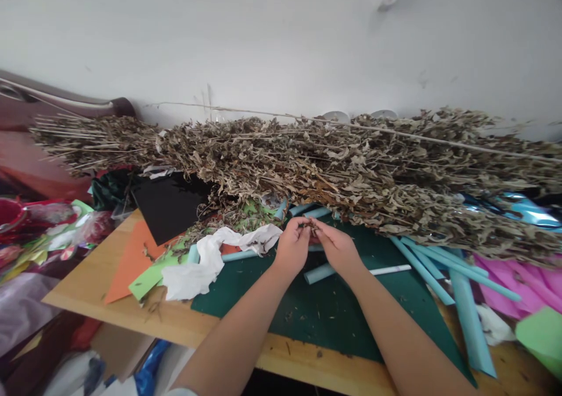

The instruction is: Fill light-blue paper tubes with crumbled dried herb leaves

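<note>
Both hands meet over the middle of a dark green cutting mat that lies on a wooden worktop. The left hand and the right hand are each pinched nearly closed, fingertips touching, and between them they hold a small dried sprig of brown leaves. The sprig sits just in front of a long heap of dried leafy stems, which stretches across the back of the worktop from the left side to the right edge of the view, against a pale wall.

Just left of the left hand lies a crumpled white tissue paper, partly on the mat. Beneath and beside it are an orange paper sheet, a light green paper strip and a black sheet. Rolled light blue paper tubes lie on the mat to the right of the hands, and one short tube lies under the right wrist. A thin white stick lies beside it. Pink paper spreads at the far right, near shiny blue foil.
</note>
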Motion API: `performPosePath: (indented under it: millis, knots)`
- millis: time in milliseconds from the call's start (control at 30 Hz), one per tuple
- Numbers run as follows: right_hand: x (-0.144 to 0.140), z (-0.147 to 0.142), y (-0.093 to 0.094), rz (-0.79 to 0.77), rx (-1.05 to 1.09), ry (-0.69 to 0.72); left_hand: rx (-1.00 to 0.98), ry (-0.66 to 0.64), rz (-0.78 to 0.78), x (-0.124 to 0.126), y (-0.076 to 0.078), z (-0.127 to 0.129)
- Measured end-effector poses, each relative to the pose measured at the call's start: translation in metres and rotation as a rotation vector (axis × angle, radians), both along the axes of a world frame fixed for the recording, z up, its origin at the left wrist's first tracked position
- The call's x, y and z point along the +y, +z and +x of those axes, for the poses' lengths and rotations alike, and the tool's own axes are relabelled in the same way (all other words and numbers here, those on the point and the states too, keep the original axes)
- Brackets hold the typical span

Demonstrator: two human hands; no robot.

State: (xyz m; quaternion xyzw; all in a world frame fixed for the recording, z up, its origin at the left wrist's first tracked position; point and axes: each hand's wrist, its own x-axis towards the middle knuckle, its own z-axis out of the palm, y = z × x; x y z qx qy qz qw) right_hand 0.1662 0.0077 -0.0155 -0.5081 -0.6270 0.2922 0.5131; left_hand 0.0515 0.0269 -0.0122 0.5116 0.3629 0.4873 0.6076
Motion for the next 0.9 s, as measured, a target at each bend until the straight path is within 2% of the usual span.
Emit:
performPosePath:
  millis: [133, 267, 467, 667, 900]
  knots:
    - [-0.001, 0.004, 0.004, 0.055, -0.087, -0.091, 0.029, -0.094, 0.021, -0.004, 0.001, 0.0]
    - [-0.002, 0.005, 0.005, 0.084, -0.117, -0.162, 0.205, -0.134, 0.144, -0.004, 0.001, -0.003]
    - [-0.003, 0.001, 0.003, 0.121, -0.14, -0.148, 0.356, -0.033, 0.216, 0.002, 0.001, -0.012]
    - [-0.004, 0.001, 0.003, 0.157, -0.167, -0.118, 0.51, 0.097, 0.309, 0.002, 0.01, -0.015]
    - [-0.005, -0.001, 0.001, 0.198, -0.289, -0.041, 0.609, 0.168, 0.331, 0.003, 0.015, -0.018]
